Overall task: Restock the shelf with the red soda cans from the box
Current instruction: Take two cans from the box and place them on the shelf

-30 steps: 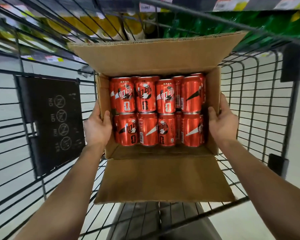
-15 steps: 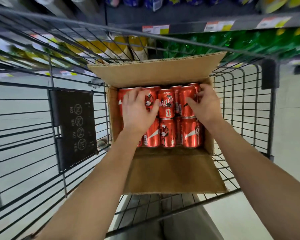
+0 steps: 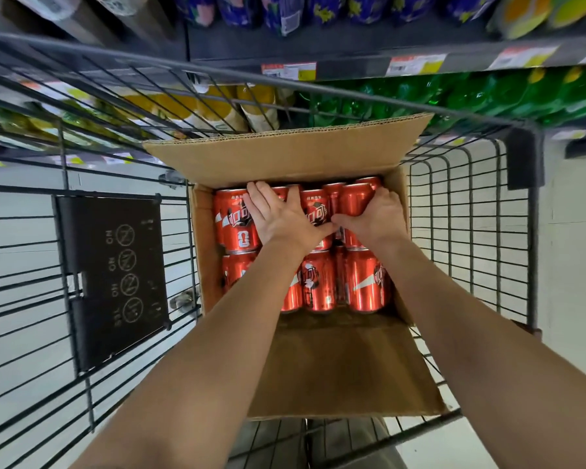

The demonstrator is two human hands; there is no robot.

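An open cardboard box [image 3: 285, 160] sits in a wire shopping cart [image 3: 467, 231] and holds two rows of red soda cans [image 3: 237, 220] lying on their sides. My left hand [image 3: 281, 220] covers the second can of the far row, with the fingers curled over its far end and the thumb spread to the right. My right hand [image 3: 378, 214] wraps the rightmost can of that same row, its thumb reaching left to touch my left hand. The near row of cans [image 3: 366, 282] is untouched. The gripped cans still lie in the box.
The store shelf edge [image 3: 352, 67] with price tags runs above the cart. Green bottles [image 3: 487, 96] and yellow bottles [image 3: 254, 106] stand below that edge, and blue packs sit above it. A black plastic sign panel [image 3: 115, 272] hangs on the cart's left wall. The box's near flap [image 3: 345, 367] lies open toward me.
My hands left the box's outer sides and went in onto the far row of cans. They have since closed together, and the view has tilted up toward the shelf.
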